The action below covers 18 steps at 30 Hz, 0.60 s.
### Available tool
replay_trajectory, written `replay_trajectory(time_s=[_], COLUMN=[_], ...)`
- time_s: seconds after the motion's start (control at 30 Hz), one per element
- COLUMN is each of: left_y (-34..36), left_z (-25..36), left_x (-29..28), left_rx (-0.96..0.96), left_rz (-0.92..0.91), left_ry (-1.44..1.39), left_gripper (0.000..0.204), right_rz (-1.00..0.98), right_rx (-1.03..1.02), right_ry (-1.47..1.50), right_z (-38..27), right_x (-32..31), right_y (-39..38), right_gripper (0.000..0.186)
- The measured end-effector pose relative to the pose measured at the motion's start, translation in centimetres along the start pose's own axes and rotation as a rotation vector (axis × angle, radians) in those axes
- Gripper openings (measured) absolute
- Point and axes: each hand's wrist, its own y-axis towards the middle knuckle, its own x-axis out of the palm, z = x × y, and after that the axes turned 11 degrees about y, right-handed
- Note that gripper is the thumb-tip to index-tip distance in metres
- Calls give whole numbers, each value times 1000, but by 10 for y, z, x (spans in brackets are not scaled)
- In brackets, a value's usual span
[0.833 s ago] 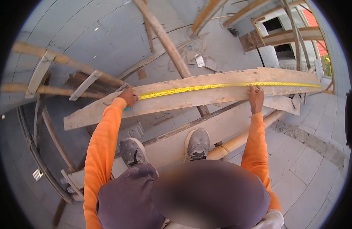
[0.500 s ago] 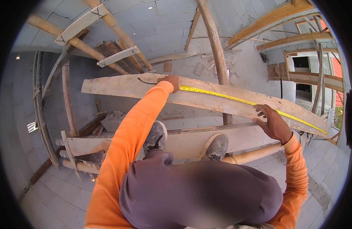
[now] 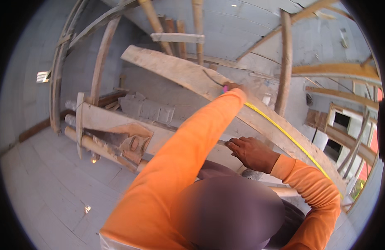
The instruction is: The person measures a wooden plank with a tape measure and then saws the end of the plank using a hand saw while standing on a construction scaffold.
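Note:
A long pale wooden plank runs aslant from upper left to lower right. Along its right part lies the yellow blade of a tape measure. My left hand is closed round the tape measure's case, mostly hidden by hand and sleeve; a bit of pink shows at the fingers. A dark strap trails from the case onto the plank. My right hand is off the blade, nearer to me, above the edge of a lower board. Its fingers point left, loosely bent, with nothing seen in them.
A lower board and a bamboo pole cross below the plank. Upright wooden posts stand beyond it, and more timber posts at left. Grey blocks lie between the boards. Timber beams cross at right.
The view has swung, so the plank now slants more steeply. My right hand has left the blade and come in toward my body. My left hand keeps the tape measure's case on the plank.

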Motion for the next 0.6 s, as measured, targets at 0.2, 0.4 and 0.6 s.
replay_trajectory(time_s=[0.2,0.4,0.6], left_y=[-21,-18,-3], left_z=[35,23,24], left_x=[0,32,35], left_rx=[109,96,77], left_rz=[189,213,261], left_ry=[43,51,97], left_gripper=[41,42,43], right_rz=[127,122,271], right_rx=[-381,-749,-904], right_ry=[13,-38,-119], right_z=[-18,-51,-94], right_x=[63,129,141], right_y=[129,243,289], right_gripper=[51,44,44])
